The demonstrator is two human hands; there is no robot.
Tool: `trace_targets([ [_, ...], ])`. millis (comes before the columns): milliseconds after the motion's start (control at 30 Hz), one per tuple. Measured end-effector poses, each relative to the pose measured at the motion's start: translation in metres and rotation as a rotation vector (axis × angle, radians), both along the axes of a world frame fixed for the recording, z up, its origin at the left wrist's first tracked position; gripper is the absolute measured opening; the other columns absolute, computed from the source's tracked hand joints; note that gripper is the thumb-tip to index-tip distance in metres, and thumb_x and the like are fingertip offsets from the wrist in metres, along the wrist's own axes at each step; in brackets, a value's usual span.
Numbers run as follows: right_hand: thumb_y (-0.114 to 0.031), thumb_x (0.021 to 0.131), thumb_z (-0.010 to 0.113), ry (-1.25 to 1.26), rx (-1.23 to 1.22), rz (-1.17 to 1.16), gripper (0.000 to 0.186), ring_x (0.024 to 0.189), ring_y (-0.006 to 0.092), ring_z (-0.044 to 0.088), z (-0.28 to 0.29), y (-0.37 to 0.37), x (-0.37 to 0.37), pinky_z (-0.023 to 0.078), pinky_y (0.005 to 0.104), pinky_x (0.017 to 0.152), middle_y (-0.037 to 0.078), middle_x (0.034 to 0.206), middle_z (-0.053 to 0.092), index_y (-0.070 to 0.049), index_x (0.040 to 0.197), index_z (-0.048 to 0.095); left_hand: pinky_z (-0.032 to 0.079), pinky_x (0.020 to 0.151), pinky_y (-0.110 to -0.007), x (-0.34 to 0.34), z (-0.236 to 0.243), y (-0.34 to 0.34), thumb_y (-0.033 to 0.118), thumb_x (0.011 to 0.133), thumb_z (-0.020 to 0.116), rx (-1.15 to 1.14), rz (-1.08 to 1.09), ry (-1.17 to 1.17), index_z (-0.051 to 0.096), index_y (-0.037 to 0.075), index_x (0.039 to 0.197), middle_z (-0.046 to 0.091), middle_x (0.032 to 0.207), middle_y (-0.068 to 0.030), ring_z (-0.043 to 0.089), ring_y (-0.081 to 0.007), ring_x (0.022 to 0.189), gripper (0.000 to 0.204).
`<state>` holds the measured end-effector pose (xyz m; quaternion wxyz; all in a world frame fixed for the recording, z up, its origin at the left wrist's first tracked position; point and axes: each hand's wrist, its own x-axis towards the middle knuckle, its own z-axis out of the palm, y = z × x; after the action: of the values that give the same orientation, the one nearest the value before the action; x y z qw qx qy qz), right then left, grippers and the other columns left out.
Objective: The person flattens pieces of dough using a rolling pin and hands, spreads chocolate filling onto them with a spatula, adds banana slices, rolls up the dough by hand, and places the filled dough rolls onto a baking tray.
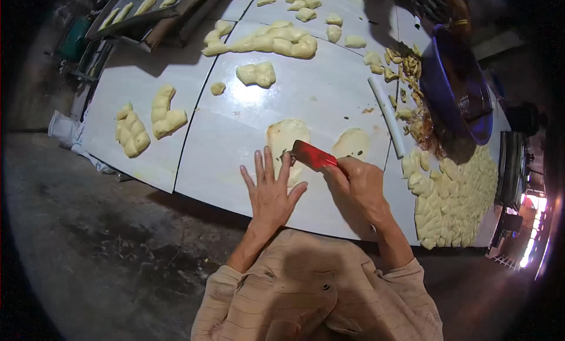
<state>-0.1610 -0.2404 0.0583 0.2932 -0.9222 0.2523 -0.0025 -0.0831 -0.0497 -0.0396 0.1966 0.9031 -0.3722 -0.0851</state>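
My left hand [272, 194] lies with its fingers spread, fingertips on the lower part of a flattened piece of pale dough [288, 131]. My right hand [362, 185] is closed around a red flat-bladed tool [314, 155], tilted over that dough's right side; whether it is a scraper or a knife I cannot tell. Small dark bits show on the dough near the tool's tip. To the right lies a second flattened dough piece [351, 143] with a few dark specks. A white rod [386, 117], like a thin rolling pin, rests further right.
Thick dough strips [276, 40] and lumps [256, 75] lie at the back and left of the white table [229, 158]. On the right are a purple basin [438, 76], yellowish filling pieces [412, 70] and many small dough pieces [450, 199]. A tray [156, 14] stands far left.
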Motion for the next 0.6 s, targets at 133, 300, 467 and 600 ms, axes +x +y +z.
trace_targets([
  [133,-0.028,0.095,0.067,-0.03,0.078,-0.071,0.027,0.075,0.0379,0.069,0.003,-0.002,0.001,0.052,0.0453,0.07,0.02,0.081,0.069,-0.002,0.097,0.075,0.005,0.115,-0.077,-0.004,-0.004,0.018,0.059,0.096,0.058,0.041,-0.007,-0.003,0.035,0.015,0.16,0.018,0.164,-0.0317,0.01,-0.0508,0.154,0.081],
  [300,-0.034,0.093,0.073,-0.133,0.018,-0.032,0.029,0.061,0.0258,0.069,-0.022,-0.006,0.001,0.052,0.0336,0.059,0.013,0.073,0.071,-0.006,0.1,0.079,0.005,0.115,-0.076,-0.011,-0.007,0.03,0.058,0.097,0.06,0.047,-0.057,0.005,0.037,0.018,0.16,0.014,0.168,-0.0266,0.009,-0.0477,0.155,0.079],
  [467,-0.028,0.094,0.075,-0.027,-0.004,0.098,0.027,0.058,0.017,0.062,-0.025,-0.016,-0.006,0.049,0.0312,0.056,0.008,0.068,0.068,-0.002,0.099,0.077,0.01,0.113,-0.078,-0.01,-0.007,0.031,0.056,0.094,0.062,0.037,-0.095,-0.058,0.043,0.016,0.157,0.025,0.161,-0.0339,0.019,-0.054,0.15,0.077],
  [600,-0.032,0.096,0.074,-0.199,0.877,-0.406,0.03,0.054,0.0063,0.052,-0.013,-0.045,-0.027,0.037,0.0245,0.047,-0.004,0.067,0.059,-0.003,0.091,0.074,0.01,0.117,-0.074,-0.009,-0.001,0.024,0.053,0.093,0.065,0.096,-0.129,0.005,0.045,0.014,0.155,0.026,0.162,-0.0333,0.022,-0.0527,0.151,0.076],
])
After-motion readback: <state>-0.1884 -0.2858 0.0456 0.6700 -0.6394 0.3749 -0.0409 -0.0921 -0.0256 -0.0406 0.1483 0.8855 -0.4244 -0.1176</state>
